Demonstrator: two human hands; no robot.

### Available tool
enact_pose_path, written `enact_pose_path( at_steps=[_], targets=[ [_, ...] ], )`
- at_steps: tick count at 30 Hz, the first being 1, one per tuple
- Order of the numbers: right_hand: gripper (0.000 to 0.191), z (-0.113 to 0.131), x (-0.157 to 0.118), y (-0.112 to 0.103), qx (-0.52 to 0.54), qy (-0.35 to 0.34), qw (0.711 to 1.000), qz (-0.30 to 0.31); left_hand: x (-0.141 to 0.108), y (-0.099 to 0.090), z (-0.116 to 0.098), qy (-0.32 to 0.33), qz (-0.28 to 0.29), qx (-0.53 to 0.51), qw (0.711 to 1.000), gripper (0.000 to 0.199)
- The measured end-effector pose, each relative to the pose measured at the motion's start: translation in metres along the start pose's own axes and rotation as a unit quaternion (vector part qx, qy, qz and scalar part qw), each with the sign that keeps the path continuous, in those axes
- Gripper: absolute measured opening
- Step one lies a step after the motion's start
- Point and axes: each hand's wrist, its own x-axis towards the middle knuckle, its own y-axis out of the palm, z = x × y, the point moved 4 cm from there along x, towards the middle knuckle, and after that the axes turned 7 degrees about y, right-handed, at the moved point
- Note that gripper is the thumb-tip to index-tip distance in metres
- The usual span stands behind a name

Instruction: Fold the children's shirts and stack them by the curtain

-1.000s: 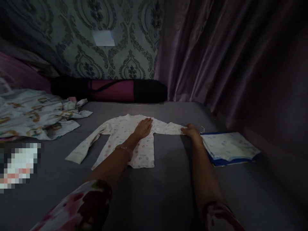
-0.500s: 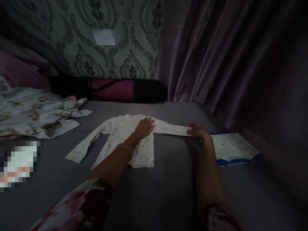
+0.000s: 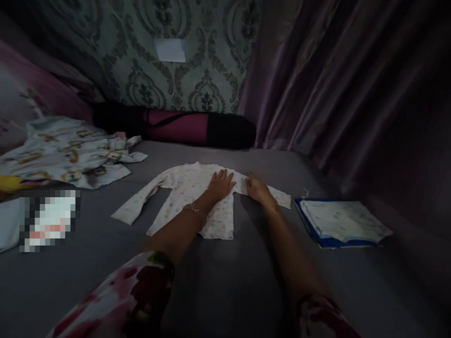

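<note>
A small white long-sleeved shirt [image 3: 190, 188] with a faint pattern lies spread on the grey sheet, both sleeves stretched out sideways. My left hand [image 3: 221, 185] rests flat on its upper right part near the shoulder, fingers extended. Over the right sleeve, near the shoulder, is my right hand [image 3: 259, 188]; its fingers are smeared by motion, so their grip is unclear. The cuff end of that sleeve shows beyond the hand. My left forearm hides part of the shirt's front and lower hem.
To the right sits a stack of folded clothes [image 3: 345, 218], white over blue. Crumpled printed cloth [image 3: 70, 152] lies at the left, beside a yellow item [image 3: 16, 184] and a pixelated patch. A black-and-pink long bag [image 3: 179, 126] lies along the wall; curtains [image 3: 299, 94] hang at right.
My right hand has moved left along the sleeve, from the cuff towards the shoulder. My left hand stays on the shirt. The view has shifted slightly.
</note>
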Motion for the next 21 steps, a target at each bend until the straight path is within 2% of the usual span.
enact_pose_path(
  at_steps=[3,5,8,14,18,21],
  targets=[
    [0.054,0.030,0.006,0.030,-0.013,-0.021,0.999,0.040,-0.016,0.000,-0.004,-0.046,0.001,-0.018,0.999,0.055],
    [0.058,0.035,0.008,0.044,-0.022,-0.003,0.997,0.070,-0.033,-0.004,-0.005,-0.060,0.001,-0.026,0.998,0.057],
    [0.059,0.032,0.007,0.053,-0.043,0.005,0.995,0.088,-0.062,-0.013,-0.002,-0.073,0.020,-0.029,0.997,0.062],
    [0.061,0.006,-0.006,0.047,-0.078,0.022,0.993,0.091,-0.109,-0.032,0.011,-0.070,0.058,-0.051,0.995,0.062],
    [0.061,-0.024,-0.017,0.039,-0.096,0.048,0.991,0.085,-0.135,-0.046,0.025,-0.049,0.037,-0.067,0.996,0.062],
    [0.061,-0.048,-0.026,0.035,-0.111,0.067,0.989,0.077,-0.151,-0.066,0.043,-0.050,0.007,-0.068,0.996,0.060]
  ],
)
